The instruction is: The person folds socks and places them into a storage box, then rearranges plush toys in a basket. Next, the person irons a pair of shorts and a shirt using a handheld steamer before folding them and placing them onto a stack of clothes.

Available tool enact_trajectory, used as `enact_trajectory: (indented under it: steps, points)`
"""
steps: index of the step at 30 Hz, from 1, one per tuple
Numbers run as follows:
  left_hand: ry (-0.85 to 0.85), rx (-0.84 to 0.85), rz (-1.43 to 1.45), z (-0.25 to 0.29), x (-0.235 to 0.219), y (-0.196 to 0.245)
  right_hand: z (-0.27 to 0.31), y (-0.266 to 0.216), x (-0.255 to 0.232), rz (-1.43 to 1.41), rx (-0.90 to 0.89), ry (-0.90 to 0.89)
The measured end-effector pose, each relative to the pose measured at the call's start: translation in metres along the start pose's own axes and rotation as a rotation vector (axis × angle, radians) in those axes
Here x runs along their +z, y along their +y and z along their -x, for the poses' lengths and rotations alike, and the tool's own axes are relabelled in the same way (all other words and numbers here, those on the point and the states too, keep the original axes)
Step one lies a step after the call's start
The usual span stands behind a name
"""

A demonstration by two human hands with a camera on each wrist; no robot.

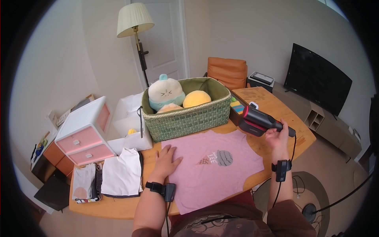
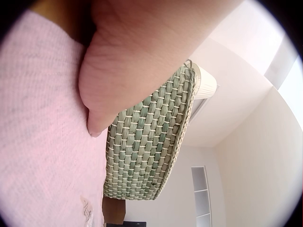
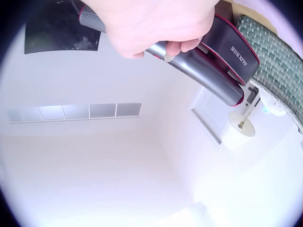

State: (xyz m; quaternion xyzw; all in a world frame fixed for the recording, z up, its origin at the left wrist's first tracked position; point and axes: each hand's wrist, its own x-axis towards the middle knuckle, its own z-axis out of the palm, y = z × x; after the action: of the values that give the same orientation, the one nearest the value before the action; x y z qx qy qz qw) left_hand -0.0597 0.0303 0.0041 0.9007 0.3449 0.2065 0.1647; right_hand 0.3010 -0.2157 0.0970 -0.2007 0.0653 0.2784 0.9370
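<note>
A pink top (image 1: pixel 205 185) with an ice cream cone print (image 1: pixel 225 158) lies spread on the wooden table. On its left upper part rests my left hand (image 1: pixel 166 162), fingers extended over the cloth. In the left wrist view that hand (image 2: pixel 128 61) touches the pink fabric, its fingers mostly out of sight. My right hand (image 1: pixel 277 136) grips the handle of a black and red handheld garment steamer (image 1: pixel 256 120), raised over the top's right upper corner. The right wrist view shows fingers curled round the steamer (image 3: pixel 203 71), its cord trailing from the handle end.
Behind the top stands a green woven basket (image 1: pixel 185 124) with plush toys (image 1: pixel 166 93). Left of it are a white box (image 1: pixel 140 141) and a pink-and-white drawer unit (image 1: pixel 85 138). Folded clothes (image 1: pixel 121 173) lie at the table's left. The steamer cord (image 1: pixel 294 150) hangs past the right forearm.
</note>
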Motion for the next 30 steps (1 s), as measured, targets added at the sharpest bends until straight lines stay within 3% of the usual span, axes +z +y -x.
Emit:
enact_trajectory:
  steps: [9,17,21,26,30]
  points:
    - [-0.005,0.006,0.000,0.001,-0.001,0.000,0.057,0.072,0.057,0.136,0.335,-0.202]
    - [-0.010,-0.005,0.006,0.000,-0.002,-0.001,0.049,0.173,0.041,0.321,0.558,-0.183]
    - [-0.049,0.002,-0.043,0.002,-0.009,0.007,0.020,0.204,0.008,0.359,0.573,-0.160]
    - [-0.024,0.010,-0.050,0.003,0.000,0.001,0.015,0.210,-0.005,0.365,0.524,-0.104]
    - [-0.021,0.003,-0.055,0.001,0.002,0.001,0.012,0.213,-0.013,0.372,0.513,-0.157]
